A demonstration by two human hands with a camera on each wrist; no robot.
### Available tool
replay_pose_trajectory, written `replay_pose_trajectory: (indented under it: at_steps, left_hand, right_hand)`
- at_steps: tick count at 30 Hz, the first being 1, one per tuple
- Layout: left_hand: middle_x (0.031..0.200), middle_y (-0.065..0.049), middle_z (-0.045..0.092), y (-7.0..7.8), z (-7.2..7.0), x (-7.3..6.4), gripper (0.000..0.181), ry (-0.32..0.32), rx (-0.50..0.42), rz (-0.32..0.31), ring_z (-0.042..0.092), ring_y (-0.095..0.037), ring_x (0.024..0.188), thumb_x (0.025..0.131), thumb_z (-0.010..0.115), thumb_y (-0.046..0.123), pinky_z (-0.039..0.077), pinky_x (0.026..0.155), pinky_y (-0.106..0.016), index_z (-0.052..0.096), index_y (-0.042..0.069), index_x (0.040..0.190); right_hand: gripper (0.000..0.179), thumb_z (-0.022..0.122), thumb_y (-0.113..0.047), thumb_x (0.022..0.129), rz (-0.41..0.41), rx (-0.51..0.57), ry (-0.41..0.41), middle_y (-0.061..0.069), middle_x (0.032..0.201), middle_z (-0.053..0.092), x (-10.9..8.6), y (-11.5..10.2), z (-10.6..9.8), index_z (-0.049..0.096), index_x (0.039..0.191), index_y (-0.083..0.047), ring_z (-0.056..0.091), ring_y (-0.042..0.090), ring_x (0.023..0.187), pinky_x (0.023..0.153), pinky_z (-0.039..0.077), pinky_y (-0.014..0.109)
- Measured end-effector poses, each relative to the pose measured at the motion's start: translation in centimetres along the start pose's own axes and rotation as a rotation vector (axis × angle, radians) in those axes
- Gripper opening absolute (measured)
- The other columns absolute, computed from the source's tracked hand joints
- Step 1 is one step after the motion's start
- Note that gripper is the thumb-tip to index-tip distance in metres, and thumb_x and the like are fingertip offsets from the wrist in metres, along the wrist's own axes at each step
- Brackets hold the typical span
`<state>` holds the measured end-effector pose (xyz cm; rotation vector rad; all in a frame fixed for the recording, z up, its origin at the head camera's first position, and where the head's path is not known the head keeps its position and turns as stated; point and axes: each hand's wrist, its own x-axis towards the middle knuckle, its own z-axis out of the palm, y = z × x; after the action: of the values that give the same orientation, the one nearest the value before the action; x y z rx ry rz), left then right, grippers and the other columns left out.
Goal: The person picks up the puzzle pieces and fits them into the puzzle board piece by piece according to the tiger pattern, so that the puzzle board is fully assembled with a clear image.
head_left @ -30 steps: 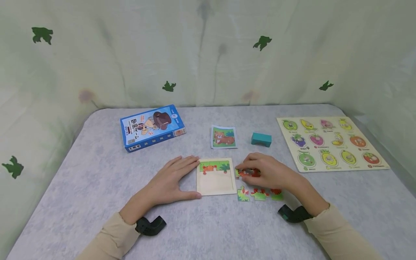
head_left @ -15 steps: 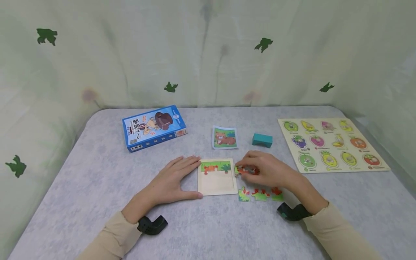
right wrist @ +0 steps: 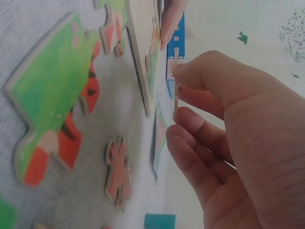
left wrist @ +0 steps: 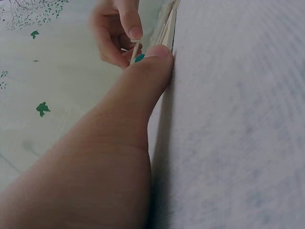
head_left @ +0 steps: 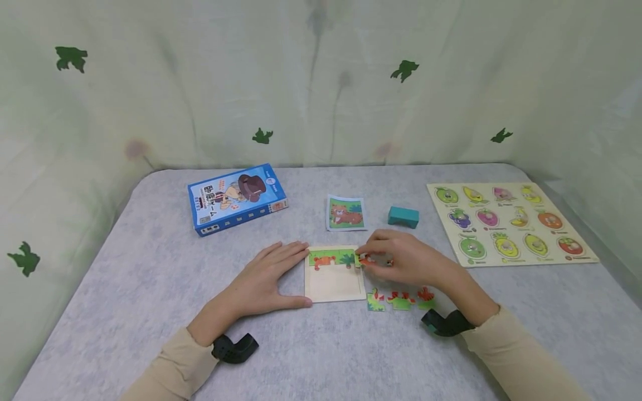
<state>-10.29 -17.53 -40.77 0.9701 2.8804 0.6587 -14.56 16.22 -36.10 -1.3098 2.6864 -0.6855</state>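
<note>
My right hand [head_left: 403, 257] pinches a small jigsaw piece [right wrist: 176, 95] between thumb and fingers, holding it off the table, edge-on in the right wrist view. It is at the right rim of a square wooden puzzle board [head_left: 333, 288], whose top row is filled with green and orange pieces. My left hand [head_left: 266, 278] rests at the board's left side, with its fingers at the upper corner and its thumb [left wrist: 159, 52] at the lower one. Beneath my right hand lies a loose red piece [right wrist: 118, 174], mostly hidden in the head view.
Several loose pieces [head_left: 400, 301] lie right of the board. Behind it are a bear picture card [head_left: 346, 214] and a teal block [head_left: 403, 217]. A blue game box [head_left: 238, 197] lies at the back left, a fruit puzzle board [head_left: 511, 223] at the right.
My right hand has lifted the jigsaw piece and moved it slightly left and away from me, towards the board's right rim. My left hand stays at the board.
</note>
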Motion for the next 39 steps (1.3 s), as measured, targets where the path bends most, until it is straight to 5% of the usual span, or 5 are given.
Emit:
replay_pose_trajectory:
  at_steps: [39]
  left_hand:
    - [0.165, -0.001, 0.038, -0.1, 0.1, 0.0, 0.102, 0.012, 0.003, 0.015, 0.033, -0.023, 0.154, 0.083, 0.069, 0.075, 0.02, 0.129, -0.05, 0.041, 0.012, 0.159]
  right_hand:
    - [0.03, 0.072, -0.029, 0.097, -0.059, 0.02, -0.03, -0.009, 0.108, 0.067, 4.6, -2.7, 2.6, 0.076, 0.125, -0.02, 0.058, 0.007, 0.091, 0.076, 0.052, 0.021]
